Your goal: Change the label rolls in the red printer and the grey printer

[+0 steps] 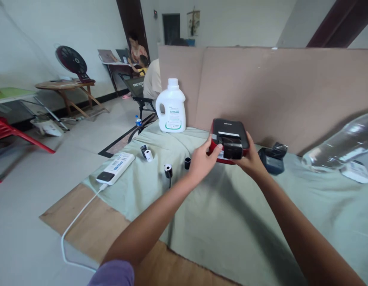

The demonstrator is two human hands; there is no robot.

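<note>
both hands (202,159) (251,159) grip red printer (230,141) — small rolls (168,170) nr left, maybe tape.

Printer (230,140) sitting on the cloth (231,214), between left hand (203,159) and right hand (249,159). Jug (171,106) standing behind-left. Three rolls (168,170) lying left of the hands; power strip (116,168) lying further left. Second device (272,159) sitting just right. Board (291,91) standing behind.
</note>
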